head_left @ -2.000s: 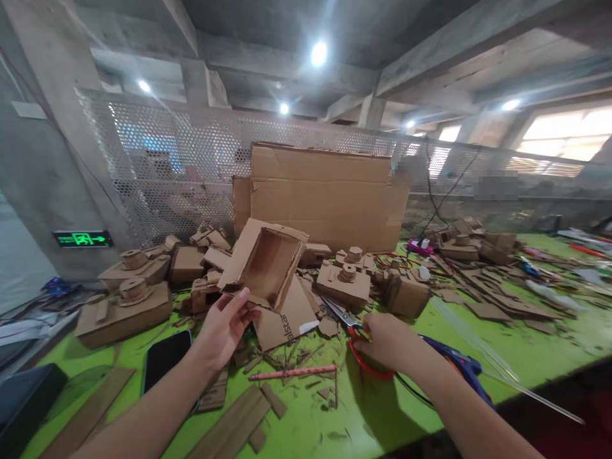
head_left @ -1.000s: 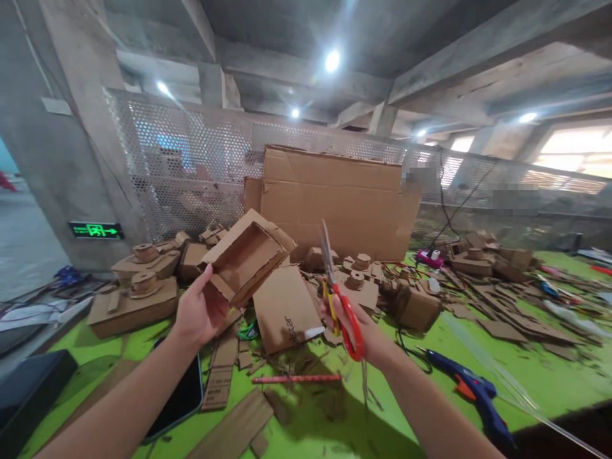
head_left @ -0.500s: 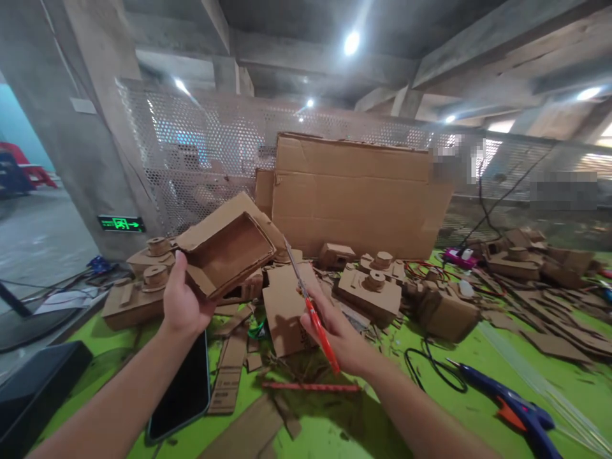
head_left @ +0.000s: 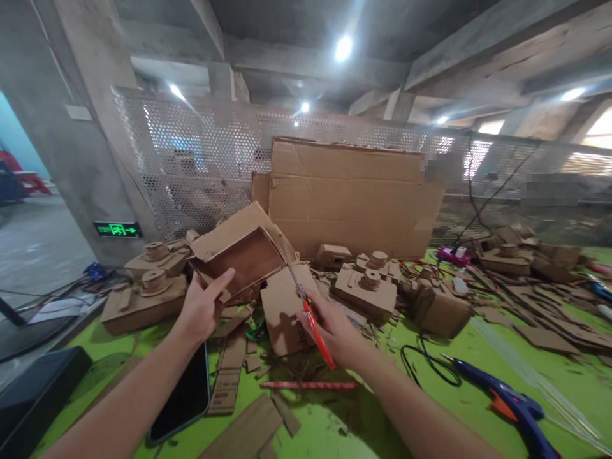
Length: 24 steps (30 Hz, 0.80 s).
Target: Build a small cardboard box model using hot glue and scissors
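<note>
The scissors (head_left: pixel 316 331) have risen close to the cardboard box (head_left: pixel 236 233), clutched in the right hand (head_left: pixel 335 326); the left hand (head_left: pixel 201 310) pinches the box, a phone (head_left: pixel 185 398) near its wrist.

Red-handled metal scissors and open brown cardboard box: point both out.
Red-handled metal scissors (head_left: pixel 314 326): head view, on the red handle.
Open brown cardboard box (head_left: pixel 233 232): head view, on the upper side wall.

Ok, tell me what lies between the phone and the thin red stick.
In the head view, a printed cardboard strip lies between the phone and the stick, then a narrow patch of green table.
</note>
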Motion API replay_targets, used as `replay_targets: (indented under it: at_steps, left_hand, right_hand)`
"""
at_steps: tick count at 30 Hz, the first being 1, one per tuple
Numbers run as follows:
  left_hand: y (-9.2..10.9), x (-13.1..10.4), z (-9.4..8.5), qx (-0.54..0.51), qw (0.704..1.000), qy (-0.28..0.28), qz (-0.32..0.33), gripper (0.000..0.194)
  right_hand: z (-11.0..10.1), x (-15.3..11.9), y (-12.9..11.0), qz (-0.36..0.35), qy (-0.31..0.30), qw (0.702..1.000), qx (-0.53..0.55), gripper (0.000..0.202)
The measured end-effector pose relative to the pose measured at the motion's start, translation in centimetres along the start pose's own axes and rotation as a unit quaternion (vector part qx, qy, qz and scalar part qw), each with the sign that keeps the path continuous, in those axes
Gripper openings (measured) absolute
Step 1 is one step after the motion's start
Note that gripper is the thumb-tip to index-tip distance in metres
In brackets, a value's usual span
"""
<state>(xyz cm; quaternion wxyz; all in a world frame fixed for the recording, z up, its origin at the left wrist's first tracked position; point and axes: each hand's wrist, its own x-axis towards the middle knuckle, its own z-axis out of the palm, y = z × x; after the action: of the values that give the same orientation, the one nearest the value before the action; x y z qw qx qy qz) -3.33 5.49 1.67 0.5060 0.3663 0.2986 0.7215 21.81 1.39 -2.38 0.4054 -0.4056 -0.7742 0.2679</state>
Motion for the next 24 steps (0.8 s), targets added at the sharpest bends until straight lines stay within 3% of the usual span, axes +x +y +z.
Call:
replay_targets:
  at_steps: [7, 16, 24]
  left_hand:
    - [-0.7, -0.1, -0.3, 0.053, 0.998, 0.032, 0.011, 0.088]
    - [-0.7, -0.1, -0.2, 0.055, 0.998, 0.034, -0.019, 0.079]
    - [-0.4, -0.4, 0.2, 0.074, 0.996, 0.023, -0.045, 0.076]
  right_hand:
    - [0.1, -0.2, 0.2, 0.009, 0.012, 0.998, -0.057, 0.035]
    - [0.0, -0.3, 0.3, 0.061, 0.009, 0.988, -0.145, 0.036]
    - [-1.3, -0.2, -0.9, 0.011, -0.003, 0.999, -0.031, 0.044]
